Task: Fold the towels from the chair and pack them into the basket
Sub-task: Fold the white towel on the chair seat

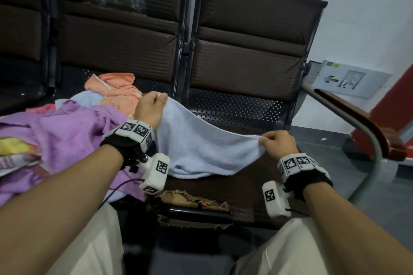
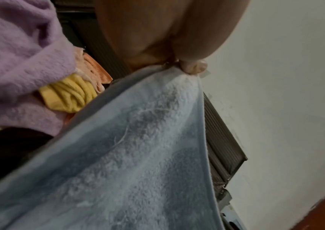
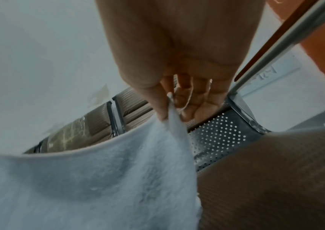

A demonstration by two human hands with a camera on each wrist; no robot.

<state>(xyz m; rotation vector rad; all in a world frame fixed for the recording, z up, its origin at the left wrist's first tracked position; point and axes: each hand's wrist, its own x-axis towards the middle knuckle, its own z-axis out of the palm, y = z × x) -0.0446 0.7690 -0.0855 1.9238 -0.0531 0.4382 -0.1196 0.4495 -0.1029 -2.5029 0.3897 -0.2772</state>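
Your left hand (image 1: pixel 149 107) & right hand (image 1: pixel 279 144) each pinch a corner of the blue towel (image 1: pixel 201 147), sagging over the chair seat (image 1: pixel 245 107). Thin fingertip grips: tug unevenly & a corner prob slips.

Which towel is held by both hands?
The light blue towel, pinched at two corners by left hand and right hand; the others lie heaped.

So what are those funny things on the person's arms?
Each bare forearm wears a black wrist strap carrying white blocks printed with black-and-white square codes. A white boxy camera hangs under each wrist, the right one here, with thin dark cables trailing off.
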